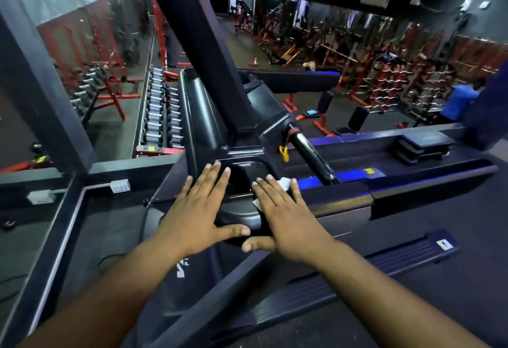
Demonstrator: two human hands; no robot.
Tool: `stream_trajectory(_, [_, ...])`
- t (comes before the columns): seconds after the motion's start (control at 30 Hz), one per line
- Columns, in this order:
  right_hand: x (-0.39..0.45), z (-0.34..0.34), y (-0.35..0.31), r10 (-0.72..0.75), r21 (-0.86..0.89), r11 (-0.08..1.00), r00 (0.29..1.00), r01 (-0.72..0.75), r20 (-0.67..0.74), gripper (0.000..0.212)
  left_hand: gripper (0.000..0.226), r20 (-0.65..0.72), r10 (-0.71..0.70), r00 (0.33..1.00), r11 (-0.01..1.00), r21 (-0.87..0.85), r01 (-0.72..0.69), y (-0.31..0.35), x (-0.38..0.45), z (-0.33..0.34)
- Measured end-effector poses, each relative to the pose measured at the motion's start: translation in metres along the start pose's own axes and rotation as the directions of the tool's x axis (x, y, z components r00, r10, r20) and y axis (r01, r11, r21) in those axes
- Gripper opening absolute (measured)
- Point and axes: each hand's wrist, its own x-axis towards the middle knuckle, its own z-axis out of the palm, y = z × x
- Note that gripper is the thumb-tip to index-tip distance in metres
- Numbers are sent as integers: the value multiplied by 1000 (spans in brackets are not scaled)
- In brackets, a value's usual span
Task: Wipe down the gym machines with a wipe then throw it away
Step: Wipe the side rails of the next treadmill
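Both hands flat, fingers straight: left hand [199, 210] bare, right hand [286, 215] pressing wipe [284, 183] | wiping treadmill console [242, 210] | next: probably handlebar [310, 152], right.

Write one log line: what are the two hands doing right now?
left hand: flat on black machine | right hand: presses white wipe on it | bin: unseen

Layout: hands on console, centre frame

Left hand [199, 204] flat on console [242, 215], left of right hand [280, 215]. Wipe [284, 184] under right hand. Handlebar [310, 152] upper right of wipe. Dumbbell rack [162, 116] left of upright [192, 31]. Benches [354, 120] right of centre.
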Motion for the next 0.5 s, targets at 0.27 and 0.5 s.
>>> stream_trajectory(0.27, [-29, 7, 28, 46, 335, 942, 974, 31, -221, 49, 132, 38, -43, 998, 998, -52, 45, 4, 2, -1])
stream_trajectory(0.5, [23, -41, 25, 216, 379, 925, 799, 17, -562, 31, 135, 48, -69, 996, 996, -54, 72, 4, 3, 0])
